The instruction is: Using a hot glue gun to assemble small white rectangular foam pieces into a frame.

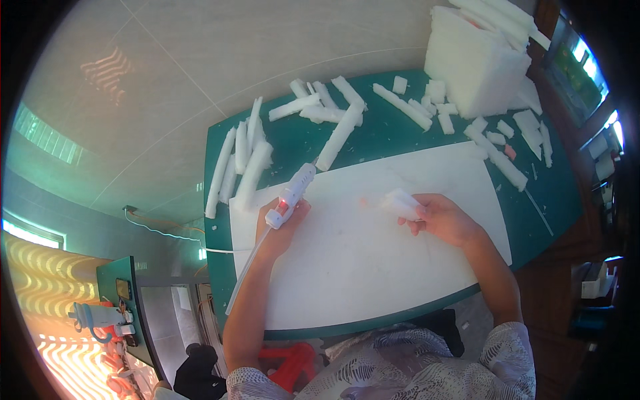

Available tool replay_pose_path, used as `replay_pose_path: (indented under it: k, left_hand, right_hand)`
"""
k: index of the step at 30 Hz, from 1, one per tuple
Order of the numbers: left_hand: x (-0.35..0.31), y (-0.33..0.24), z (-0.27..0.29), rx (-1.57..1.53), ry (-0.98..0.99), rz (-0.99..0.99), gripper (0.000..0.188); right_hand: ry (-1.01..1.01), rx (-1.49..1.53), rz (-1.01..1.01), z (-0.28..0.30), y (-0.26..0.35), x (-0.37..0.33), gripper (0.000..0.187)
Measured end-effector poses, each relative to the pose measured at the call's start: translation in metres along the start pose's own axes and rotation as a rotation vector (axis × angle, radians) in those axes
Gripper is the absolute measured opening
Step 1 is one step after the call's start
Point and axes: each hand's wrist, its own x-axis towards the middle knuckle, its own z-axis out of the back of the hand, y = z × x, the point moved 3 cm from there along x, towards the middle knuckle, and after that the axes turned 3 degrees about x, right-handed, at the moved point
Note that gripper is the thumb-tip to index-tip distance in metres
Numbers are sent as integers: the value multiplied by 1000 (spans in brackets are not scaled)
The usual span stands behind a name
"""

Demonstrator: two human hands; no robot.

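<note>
One glue gun (293, 191) is gripped in the left hand (285, 235), one foam piece (401, 203) pinched in the right hand (445, 219), over a white sheet (360, 280), apparently for gluing, which likely calls next for bringing nozzle (315, 163) to foam.

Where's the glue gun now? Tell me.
In the head view, the left hand holds the glue gun over the left side of the white sheet, near white foam strips.
</note>
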Motion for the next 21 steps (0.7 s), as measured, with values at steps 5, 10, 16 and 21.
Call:
replay_pose_path:
  k: [5, 10, 16, 21]
  left_hand:
    - [1, -3, -1, 4, -8, -28, 18]
    - [1, -6, 1, -46, -64, -80, 16]
    - [0, -2, 1, -38, -64, 7, 21]
    - [2, 6, 2, -35, -25, 13, 18]
  right_hand:
    - [-7, -12, -7, 0, 0, 0, 44]
    - [-4, -1, -13, -2, 0, 0, 42]
    - [-4, -7, -13, -2, 1, 0, 39]
    - [1, -4, -13, -1, -1, 0, 38]
